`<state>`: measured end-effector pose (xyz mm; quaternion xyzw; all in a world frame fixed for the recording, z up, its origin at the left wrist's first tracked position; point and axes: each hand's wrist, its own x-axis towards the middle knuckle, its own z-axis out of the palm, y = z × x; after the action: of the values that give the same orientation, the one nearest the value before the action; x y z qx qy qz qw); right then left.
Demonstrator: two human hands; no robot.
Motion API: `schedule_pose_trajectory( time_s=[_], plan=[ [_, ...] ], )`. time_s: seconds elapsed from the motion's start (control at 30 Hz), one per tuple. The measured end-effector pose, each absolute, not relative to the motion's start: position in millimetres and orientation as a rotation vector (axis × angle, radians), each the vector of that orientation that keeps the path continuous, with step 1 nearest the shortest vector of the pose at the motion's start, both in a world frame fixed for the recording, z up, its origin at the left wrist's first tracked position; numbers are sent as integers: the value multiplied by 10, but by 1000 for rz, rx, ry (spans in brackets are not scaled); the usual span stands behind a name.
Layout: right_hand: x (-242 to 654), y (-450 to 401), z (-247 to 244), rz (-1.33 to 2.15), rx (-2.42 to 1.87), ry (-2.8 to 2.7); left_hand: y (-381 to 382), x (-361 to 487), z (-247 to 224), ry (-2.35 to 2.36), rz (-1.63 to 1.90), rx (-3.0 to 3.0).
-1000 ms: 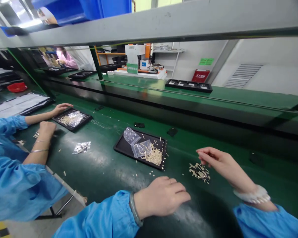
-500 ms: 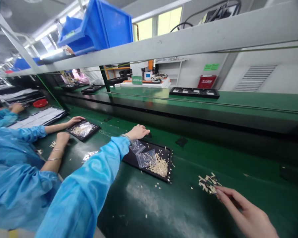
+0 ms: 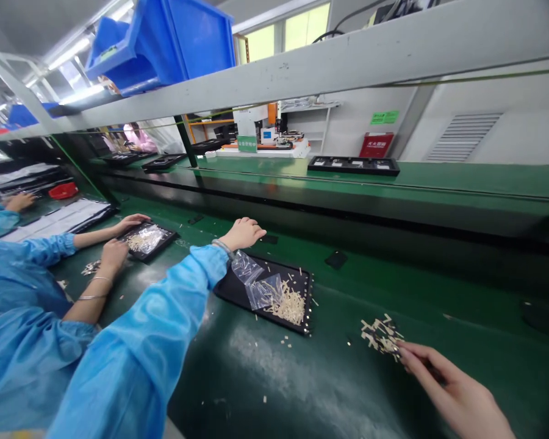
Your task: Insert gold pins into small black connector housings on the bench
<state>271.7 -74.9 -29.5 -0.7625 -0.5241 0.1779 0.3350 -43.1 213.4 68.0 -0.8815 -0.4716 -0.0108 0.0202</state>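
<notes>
My left hand (image 3: 243,233), in a blue sleeve, reaches over the far left edge of a black tray (image 3: 238,292). Its fingers are loosely bent and apart, close to a small flat black piece (image 3: 269,239) on the bench. Inside the tray lie clear plastic bags (image 3: 264,291) and a heap of small pale strips (image 3: 290,306). At the lower right, my right hand (image 3: 452,387) pinches thumb and forefinger together at the edge of a loose pile of pale and dark strips (image 3: 380,334). What is between those fingertips is too small to make out.
To the left, a co-worker's hands (image 3: 114,253) are at another black tray (image 3: 169,238) with strips and a bag. Another flat black piece (image 3: 335,260) lies on the green bench (image 3: 302,378). A shelf beam (image 3: 302,73) with a blue bin (image 3: 201,42) runs overhead.
The whole view has shifted slightly, so things sit a little further left and up. My right hand keeps its pinch at the pile; my left hand stays by the tray's far edge.
</notes>
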Motion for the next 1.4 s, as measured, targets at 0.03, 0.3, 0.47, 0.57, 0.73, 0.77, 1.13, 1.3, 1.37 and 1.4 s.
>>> schedule_pose_trajectory(
  time_s=[0.03,0.3,0.47,0.57,0.73,0.77,1.13,1.3,1.37,1.4],
  plan=[
    [2717,-748,-285,432,-1993,-1390,1948,-415,748,-1396,-55,-2771],
    [2737,-783,-318,127,-2102,-1561,-139,-264,666,-286,-182,-3483],
    [2625,-717,-359,-12,-2045,-1779,-332,-82,351,-336,-326,-3607],
    [2560,-655,-341,-149,-2015,-1862,-229,-14,304,-495,-415,-3596],
    [2337,-539,-330,-166,-1900,-1995,-254,24,266,-544,-515,-3585],
    [2279,-511,-335,-168,-1889,-2038,-274,31,242,-533,-516,-3574],
    [1960,-340,-335,-112,-1881,-2129,-305,43,60,-463,-546,-3559],
    [1970,-373,-209,95,-1722,-2038,-211,31,101,-1106,-940,-3766],
    [1891,-407,-105,217,-1541,-1850,-172,52,92,-1658,-1306,-3854],
    [1831,-425,-59,248,-1444,-1751,-160,67,81,-1943,-1540,-3872]
  ],
)
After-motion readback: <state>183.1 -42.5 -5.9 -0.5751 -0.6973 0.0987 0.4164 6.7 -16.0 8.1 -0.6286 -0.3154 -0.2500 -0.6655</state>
